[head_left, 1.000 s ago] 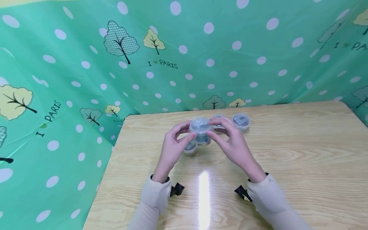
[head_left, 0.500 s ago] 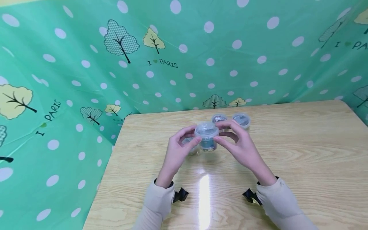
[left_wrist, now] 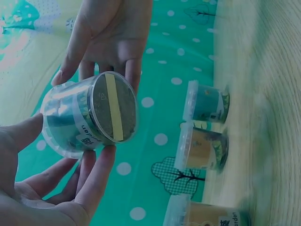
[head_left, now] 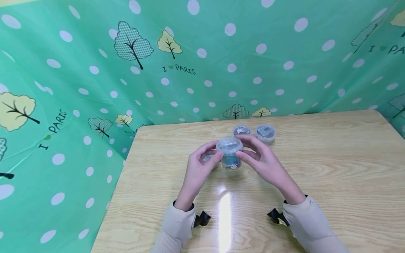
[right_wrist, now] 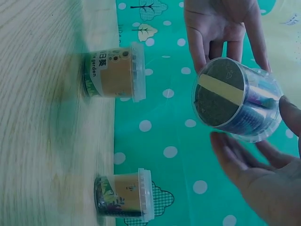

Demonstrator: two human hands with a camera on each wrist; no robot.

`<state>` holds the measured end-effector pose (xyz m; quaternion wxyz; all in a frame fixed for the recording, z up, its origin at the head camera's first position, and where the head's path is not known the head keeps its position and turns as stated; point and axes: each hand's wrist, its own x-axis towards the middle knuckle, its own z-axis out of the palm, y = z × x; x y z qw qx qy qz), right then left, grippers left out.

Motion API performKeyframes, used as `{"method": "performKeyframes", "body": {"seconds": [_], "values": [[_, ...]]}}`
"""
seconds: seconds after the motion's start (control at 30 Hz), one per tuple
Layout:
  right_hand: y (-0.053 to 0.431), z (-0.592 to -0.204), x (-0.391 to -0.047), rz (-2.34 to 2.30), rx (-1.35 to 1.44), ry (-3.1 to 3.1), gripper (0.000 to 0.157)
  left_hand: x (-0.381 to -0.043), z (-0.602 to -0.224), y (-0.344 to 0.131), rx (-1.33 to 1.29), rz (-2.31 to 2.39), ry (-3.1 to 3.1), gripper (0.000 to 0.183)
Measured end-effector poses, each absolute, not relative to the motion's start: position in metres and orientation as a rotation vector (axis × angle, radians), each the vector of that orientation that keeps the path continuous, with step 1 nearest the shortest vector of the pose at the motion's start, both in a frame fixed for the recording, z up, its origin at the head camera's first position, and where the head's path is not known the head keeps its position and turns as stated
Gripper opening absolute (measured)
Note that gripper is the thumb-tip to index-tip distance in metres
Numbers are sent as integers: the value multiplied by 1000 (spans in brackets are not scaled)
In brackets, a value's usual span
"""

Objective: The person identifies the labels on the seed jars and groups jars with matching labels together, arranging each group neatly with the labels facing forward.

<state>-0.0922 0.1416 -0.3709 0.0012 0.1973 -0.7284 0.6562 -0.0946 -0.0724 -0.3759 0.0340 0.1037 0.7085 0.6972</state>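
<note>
Both hands hold a lidded clear plastic tub above the table, one at each side. It has a blue printed label. Dark material and a pale yellow strip show at its base in the left wrist view. My left hand grips its left side, thumb in front and fingers behind. On the other side, my right hand grips it near the lid, its thumb against the wall in the right wrist view. Behind the left hand, a similar tub is mostly hidden.
Two more lidded tubs stand upright near the back of the wood-grain table. Orange-brown labels show on tubs in the right wrist view. A green dotted cloth hangs behind and at the left.
Both hands have brought the tub right and nearer to the person, with only a slight shift in the last half second. The back tubs are less covered by the right hand.
</note>
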Motion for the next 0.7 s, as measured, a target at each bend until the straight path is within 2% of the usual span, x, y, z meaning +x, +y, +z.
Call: {"method": "performKeyframes", "body": {"seconds": [0.4,0.7], "values": [[141,-373,-91,2058,580,-2286,40,-94,-377,-72,361,2092,2219,42],[139,-375,-92,2053,506,-2261,38,-87,-384,-64,415,2039,2249,67]]}}
